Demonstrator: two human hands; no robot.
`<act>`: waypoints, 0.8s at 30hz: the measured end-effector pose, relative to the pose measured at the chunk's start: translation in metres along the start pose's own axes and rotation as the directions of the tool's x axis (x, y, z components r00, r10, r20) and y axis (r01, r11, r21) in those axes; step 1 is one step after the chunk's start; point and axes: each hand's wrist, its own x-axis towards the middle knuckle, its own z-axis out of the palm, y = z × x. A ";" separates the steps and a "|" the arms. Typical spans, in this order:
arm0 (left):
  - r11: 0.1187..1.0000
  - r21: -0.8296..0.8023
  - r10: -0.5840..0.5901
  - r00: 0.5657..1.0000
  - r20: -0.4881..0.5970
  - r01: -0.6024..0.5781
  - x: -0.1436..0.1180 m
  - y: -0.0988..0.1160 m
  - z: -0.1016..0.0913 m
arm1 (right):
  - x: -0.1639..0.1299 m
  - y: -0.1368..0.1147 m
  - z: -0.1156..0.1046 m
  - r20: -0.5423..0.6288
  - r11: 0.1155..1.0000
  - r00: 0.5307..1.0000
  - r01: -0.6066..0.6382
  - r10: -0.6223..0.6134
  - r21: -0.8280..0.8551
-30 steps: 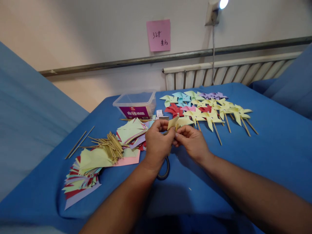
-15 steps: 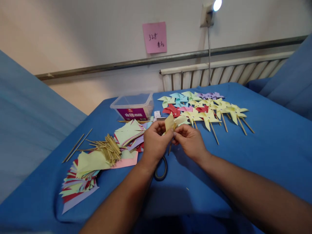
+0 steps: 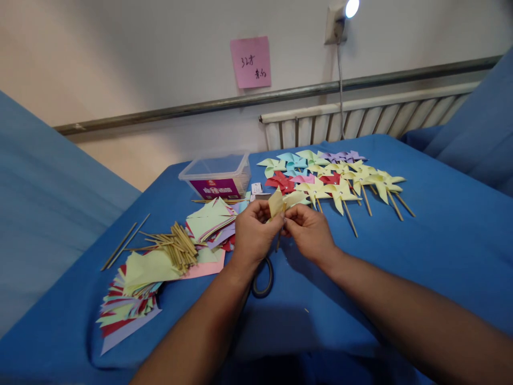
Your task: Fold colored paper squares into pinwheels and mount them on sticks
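Hands shifted slightly left; L hand (image 3: 254, 232) & R hand (image 3: 308, 231) pinch yellow pinwheel (image 3: 282, 201).

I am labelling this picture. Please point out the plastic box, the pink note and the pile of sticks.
plastic box (image 3: 216, 174), head view, front wall.
pink note (image 3: 250, 61), head view, middle.
pile of sticks (image 3: 178, 247), head view, middle.

Yellow paper pinwheel (image 3: 282, 202), partly folded, held upright above the blue worktop between both hands; pale-yellow flaps rise above the fingers (image 3: 276, 224), and a thin wooden stick (image 3: 278, 244) projects downward below them, near the worktop's centre.
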 end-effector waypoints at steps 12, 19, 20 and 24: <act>1.000 0.009 -0.017 1.000 -0.017 0.017 -0.001 -0.002 0.000 | 0.000 0.003 0.002 -0.006 1.000 1.000 -0.015 0.015 -0.016; 0.999 0.038 -0.009 0.998 -0.060 0.011 0.000 0.000 0.001 | 0.003 0.008 0.003 0.007 0.998 1.000 -0.006 0.006 -0.055; 0.999 0.034 -0.011 0.997 -0.072 0.013 0.000 0.000 0.002 | 0.004 0.008 0.003 0.000 0.998 1.000 0.004 -0.004 -0.071; 0.998 -0.035 -0.051 0.988 -0.147 0.046 0.003 -0.003 0.002 | 0.005 0.006 0.005 -0.032 0.984 0.999 0.038 -0.044 -0.175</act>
